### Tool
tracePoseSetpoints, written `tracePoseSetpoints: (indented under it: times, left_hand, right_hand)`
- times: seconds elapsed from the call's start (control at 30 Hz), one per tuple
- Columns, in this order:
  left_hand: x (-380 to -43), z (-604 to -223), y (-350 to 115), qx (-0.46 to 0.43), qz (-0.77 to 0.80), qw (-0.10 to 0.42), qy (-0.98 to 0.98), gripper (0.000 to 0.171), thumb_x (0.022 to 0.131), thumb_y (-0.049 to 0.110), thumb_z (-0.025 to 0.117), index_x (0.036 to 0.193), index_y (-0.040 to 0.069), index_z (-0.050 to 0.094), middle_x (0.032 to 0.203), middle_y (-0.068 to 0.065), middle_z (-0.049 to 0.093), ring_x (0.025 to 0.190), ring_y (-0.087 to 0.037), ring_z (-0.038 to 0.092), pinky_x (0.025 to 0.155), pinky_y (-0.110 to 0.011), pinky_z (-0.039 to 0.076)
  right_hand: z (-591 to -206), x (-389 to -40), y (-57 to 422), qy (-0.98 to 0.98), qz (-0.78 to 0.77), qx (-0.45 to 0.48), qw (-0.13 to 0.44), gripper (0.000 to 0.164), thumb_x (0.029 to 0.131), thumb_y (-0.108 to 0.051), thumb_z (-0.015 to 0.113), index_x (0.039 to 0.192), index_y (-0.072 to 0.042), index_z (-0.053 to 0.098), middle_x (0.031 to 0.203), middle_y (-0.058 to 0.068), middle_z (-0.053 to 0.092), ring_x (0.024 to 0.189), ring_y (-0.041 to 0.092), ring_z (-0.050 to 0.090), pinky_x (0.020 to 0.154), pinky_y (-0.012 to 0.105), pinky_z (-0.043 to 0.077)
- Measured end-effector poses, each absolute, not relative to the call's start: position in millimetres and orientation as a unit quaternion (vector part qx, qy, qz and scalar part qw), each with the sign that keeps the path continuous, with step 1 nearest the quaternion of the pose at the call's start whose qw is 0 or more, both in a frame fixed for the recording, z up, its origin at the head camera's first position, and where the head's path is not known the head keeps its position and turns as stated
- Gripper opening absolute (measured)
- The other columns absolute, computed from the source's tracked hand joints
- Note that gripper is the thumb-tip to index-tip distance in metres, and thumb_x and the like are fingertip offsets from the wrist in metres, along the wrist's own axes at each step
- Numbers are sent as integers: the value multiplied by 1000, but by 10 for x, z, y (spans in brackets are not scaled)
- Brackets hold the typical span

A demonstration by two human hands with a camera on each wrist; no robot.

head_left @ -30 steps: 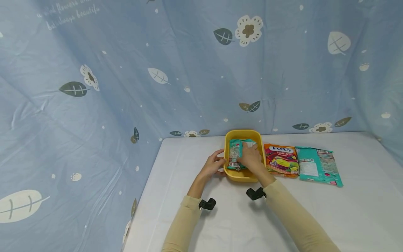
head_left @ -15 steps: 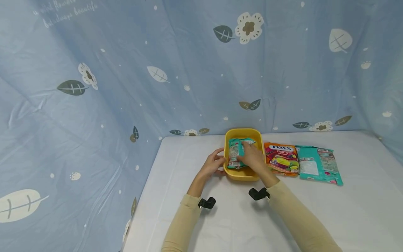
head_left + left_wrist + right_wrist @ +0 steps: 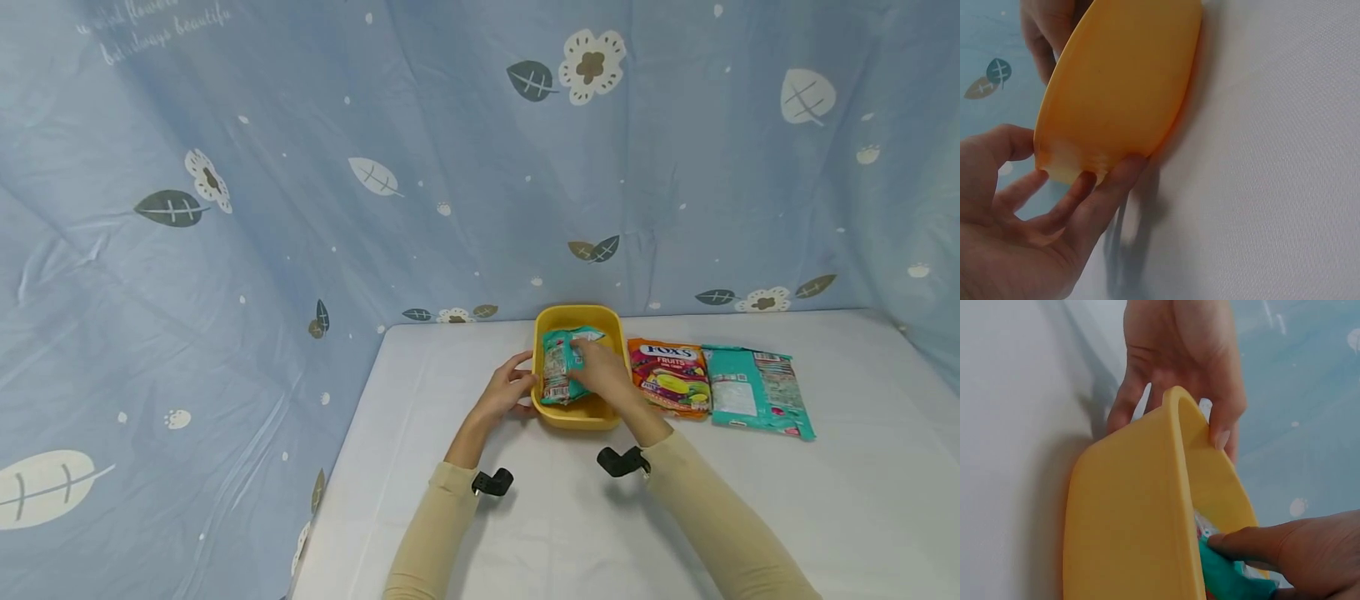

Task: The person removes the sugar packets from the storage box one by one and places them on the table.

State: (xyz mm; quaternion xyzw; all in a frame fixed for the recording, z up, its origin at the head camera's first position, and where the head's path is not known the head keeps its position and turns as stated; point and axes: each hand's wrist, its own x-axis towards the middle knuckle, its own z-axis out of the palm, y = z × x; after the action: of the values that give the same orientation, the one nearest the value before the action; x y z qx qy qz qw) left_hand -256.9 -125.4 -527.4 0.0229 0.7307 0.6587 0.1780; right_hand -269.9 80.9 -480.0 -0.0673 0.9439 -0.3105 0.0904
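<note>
In the head view a yellow plastic tub (image 3: 577,422) stands at the table's back edge. My left hand (image 3: 504,393) grips its left side, thumb over the rim and fingers against the outer wall (image 3: 1129,81). A teal candy packet (image 3: 555,367) with a printed label lies inside the tub, slightly tilted. My right hand (image 3: 606,375) reaches over the tub's right rim and pinches this packet between thumb and fingers. The right wrist view shows the right thumb on the teal wrapper (image 3: 1225,575); the rest of the packet is hidden by the tub wall.
Right beside the tub lies an orange and red Fox's Fruits candy packet (image 3: 670,381). Another teal packet (image 3: 757,392) lies flat, back up, to its right. A blue patterned curtain (image 3: 480,167) hangs behind the white table (image 3: 540,533).
The right wrist and forearm have shifted slightly to the right. In the tub, the teal packet has turned a little under the right hand. The left hand and the tub stay in place.
</note>
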Motion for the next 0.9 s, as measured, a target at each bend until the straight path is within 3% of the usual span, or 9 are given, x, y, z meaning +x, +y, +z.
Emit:
tracePoseSetpoints:
  times: [0.37,0.9]
  left_hand:
    - [-2572,-5285,-1251,14,654,174,736,56,96,21,58,149,26,41,130,-18,55,100,-27,69,72,-48,63]
    - [-2540,-5250,-1244,14,658,172,733,55,96,21,58,148,26,42,129,-19,55,102,-31,69,77,-54,60]
  right_hand:
    - [-4804,-2669,901,942,-319,-81,67,53,89,-19,72,137,-4,55,139,24,54,123,42,52,106,60,43]
    - [-4745,-2644,977,922,-371,-87,74,53,89,-20,72,137,-4,56,142,23,51,122,39,51,108,56,45]
